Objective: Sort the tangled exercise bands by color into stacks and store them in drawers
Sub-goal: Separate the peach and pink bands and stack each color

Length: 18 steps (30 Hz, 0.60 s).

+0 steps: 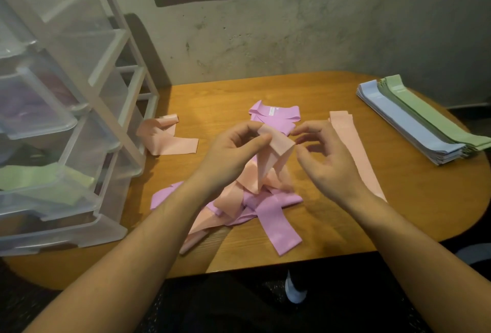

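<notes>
My left hand (233,149) pinches the end of a peach band (276,152) and lifts it above a tangled pile of peach and purple bands (255,205) at the table's middle. My right hand (324,154) hovers just right of that lifted end, fingers curled loosely, holding nothing. A flat peach band stack (353,146) lies to the right of my hands. A folded purple band (276,116) sits behind the hands. Another loose peach band (167,136) lies at the left by the drawers.
A clear plastic drawer unit (66,109) stands at the left, with green bands (39,181) in a pulled-out drawer. Stacks of blue bands (403,120) and green bands (435,117) lie at the far right of the wooden table (411,199). A wall is behind.
</notes>
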Tool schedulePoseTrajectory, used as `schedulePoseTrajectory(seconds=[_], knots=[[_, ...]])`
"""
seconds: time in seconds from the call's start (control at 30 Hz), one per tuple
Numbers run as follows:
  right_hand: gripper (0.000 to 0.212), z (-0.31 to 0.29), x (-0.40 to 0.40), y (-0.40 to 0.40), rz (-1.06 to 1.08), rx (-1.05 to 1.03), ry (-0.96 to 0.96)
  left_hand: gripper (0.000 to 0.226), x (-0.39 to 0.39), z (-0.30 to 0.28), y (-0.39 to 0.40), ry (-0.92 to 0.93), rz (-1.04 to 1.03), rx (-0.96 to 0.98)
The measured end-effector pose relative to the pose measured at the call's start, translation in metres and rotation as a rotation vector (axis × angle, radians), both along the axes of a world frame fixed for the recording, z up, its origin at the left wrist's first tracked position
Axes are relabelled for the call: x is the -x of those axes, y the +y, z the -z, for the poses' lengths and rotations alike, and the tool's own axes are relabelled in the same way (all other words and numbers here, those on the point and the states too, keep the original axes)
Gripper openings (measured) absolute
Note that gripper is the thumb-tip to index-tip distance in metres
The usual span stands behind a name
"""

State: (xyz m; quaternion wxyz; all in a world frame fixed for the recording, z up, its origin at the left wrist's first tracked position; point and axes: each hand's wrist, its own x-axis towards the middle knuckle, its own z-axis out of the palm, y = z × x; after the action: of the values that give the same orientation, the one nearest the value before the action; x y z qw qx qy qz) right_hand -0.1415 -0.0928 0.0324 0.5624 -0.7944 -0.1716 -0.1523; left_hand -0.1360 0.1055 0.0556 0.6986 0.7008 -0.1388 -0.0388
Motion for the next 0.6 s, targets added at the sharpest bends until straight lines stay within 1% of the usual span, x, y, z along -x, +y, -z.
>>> schedulePoseTrajectory(seconds=[0.07,0.13,0.17,0.27,0.33,0.4,0.5,0.6], knots=[[0.040,-0.002,0.004,-0.001,-0.082,0.101,-0.091,0.011,0.001,-0.001,-0.006,-0.033,-0.020,-0.019],[0.048,-0.003,0.003,-0.001,-0.111,0.181,-0.114,0.011,0.003,-0.003,-0.011,-0.037,-0.055,-0.020],[0.048,-0.004,0.003,-0.001,-0.107,0.193,-0.120,0.010,0.003,-0.003,-0.013,-0.027,-0.073,-0.008],[0.038,-0.003,0.003,-0.004,-0.045,0.239,-0.175,0.009,0.003,0.000,-0.017,0.026,-0.115,0.053],[0.033,-0.003,0.004,-0.006,-0.025,0.269,-0.169,0.015,0.003,0.002,-0.019,0.023,-0.148,0.066],[0.029,-0.003,0.005,-0.007,-0.002,0.261,-0.154,0.020,0.005,0.004,-0.020,0.006,-0.142,0.073],[0.021,-0.006,0.008,-0.009,0.011,0.195,-0.138,0.026,0.009,0.004,-0.023,-0.024,-0.119,0.047],[0.014,-0.009,0.010,-0.009,-0.006,0.066,-0.010,0.021,0.008,0.004,-0.024,-0.068,-0.124,-0.005]])
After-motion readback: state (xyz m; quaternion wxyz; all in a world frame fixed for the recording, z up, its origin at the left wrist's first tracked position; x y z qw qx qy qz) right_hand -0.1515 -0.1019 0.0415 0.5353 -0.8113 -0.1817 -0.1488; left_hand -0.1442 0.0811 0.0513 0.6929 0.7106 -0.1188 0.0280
